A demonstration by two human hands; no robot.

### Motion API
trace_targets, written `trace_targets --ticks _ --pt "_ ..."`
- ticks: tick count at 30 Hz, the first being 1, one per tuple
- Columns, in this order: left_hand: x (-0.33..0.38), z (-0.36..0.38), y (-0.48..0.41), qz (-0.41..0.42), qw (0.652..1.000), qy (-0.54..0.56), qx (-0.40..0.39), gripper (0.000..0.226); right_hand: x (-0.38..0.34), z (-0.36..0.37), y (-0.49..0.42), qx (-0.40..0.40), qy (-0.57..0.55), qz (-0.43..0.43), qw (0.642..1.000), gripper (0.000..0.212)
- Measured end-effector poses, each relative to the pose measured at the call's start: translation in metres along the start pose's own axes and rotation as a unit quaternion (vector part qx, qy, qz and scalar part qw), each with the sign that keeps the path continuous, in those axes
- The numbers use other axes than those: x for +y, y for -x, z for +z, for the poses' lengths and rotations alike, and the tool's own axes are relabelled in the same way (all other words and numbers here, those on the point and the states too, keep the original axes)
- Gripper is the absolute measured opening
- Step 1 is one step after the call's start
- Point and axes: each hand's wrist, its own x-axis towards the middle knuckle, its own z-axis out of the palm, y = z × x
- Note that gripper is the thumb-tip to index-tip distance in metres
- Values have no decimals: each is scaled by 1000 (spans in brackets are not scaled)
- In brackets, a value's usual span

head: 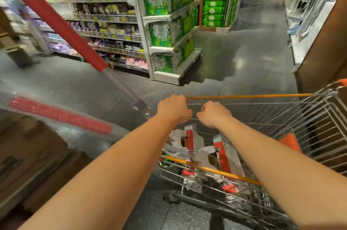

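I am in a shop aisle, and both my arms reach out over a wire shopping cart (281,113). The cart is low and to the right in front of me.

My left hand (173,109) holds the far left corner of the cart, right where the thin orange top rail (249,96) ends. My fingers curl over the edge there. My right hand (214,114) is just beside it, and its fingers curl tight round a thin wire of the cart, just under the rail.

Red and white boxes (223,152) lie inside the cart, under my arms. A long red pole (56,21) leans from the top left down to the cart corner by my left hand. A red brush head in clear wrap (60,115) is on the left, very blurry.

Far off stand shelves with green packs (163,32). Brown boxes (28,151) sit near me on the left. The floor (244,57) is grey and shiny.
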Motion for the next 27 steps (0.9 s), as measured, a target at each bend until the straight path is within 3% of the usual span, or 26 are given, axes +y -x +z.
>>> trace_targets --ticks 5,10,15,21,25,27 --pt "-15 22 -22 -8 1000 -15 -14 13 -3 34 -34 -54 -4 -12 998 35" --pt "-32 60 -48 23 991 -85 -105 30 -1 72 -60 -84 -24 16 996 28" --pt "-52 113 -70 109 964 -144 -196 35 11 117 -66 -75 -65 109 989 30" --pt "-68 172 -85 209 933 -169 -239 37 32 179 -64 -90 -133 240 958 29" --pt "-73 192 -88 225 915 -165 -290 23 39 207 -68 -95 -129 288 944 42" --pt "-78 199 -90 220 917 -140 -302 19 41 218 -73 -103 -140 309 935 38"
